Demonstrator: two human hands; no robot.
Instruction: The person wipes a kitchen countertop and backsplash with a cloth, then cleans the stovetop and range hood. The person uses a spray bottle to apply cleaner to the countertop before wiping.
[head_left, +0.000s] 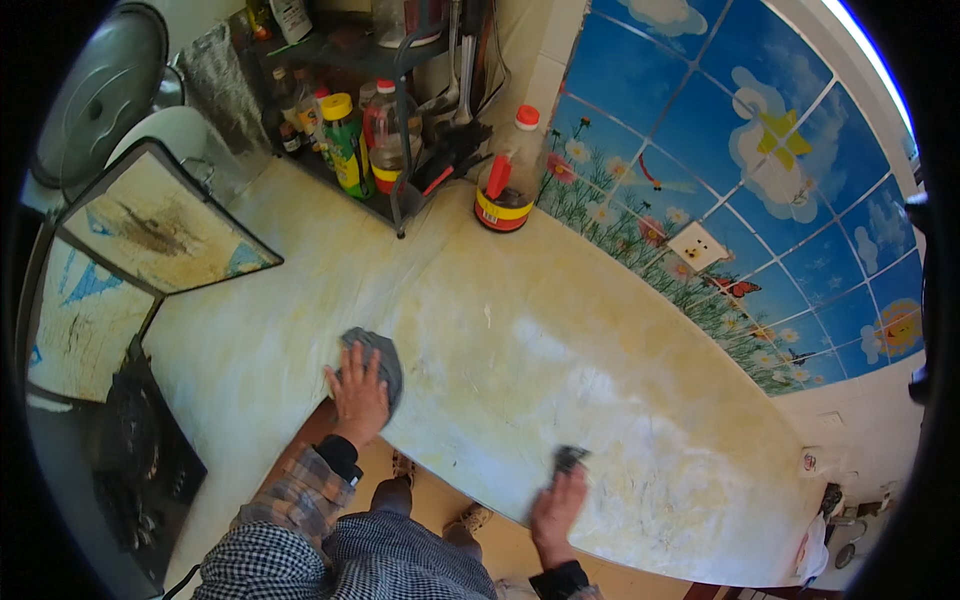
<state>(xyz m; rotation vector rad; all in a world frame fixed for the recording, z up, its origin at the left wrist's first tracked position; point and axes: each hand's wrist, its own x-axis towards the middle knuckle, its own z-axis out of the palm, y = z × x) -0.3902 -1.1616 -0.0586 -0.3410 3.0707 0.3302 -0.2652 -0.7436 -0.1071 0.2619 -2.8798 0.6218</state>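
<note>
My left hand (358, 390) lies with its fingers spread on a dark grey cloth (384, 367), pressing it against the stained pale countertop (465, 300) near its front edge. Farther right, my right hand (559, 506) is over a small dark scrubbing pad (568, 459), whose far end shows past the fingertips; both look slightly blurred. How firmly the fingers close on the pad is hidden. Whitish wet-looking streaks mark the countertop around and beyond my right hand.
A black rack (337, 195) holds bottles at the back left, beside a red-capped plastic bottle (510, 176). A folding splash guard (172, 225) and a gas stove (150, 465) stand left. Blue picture tiles (720, 150) with a socket (697, 246) line the wall. A faucet (847, 521) is far right.
</note>
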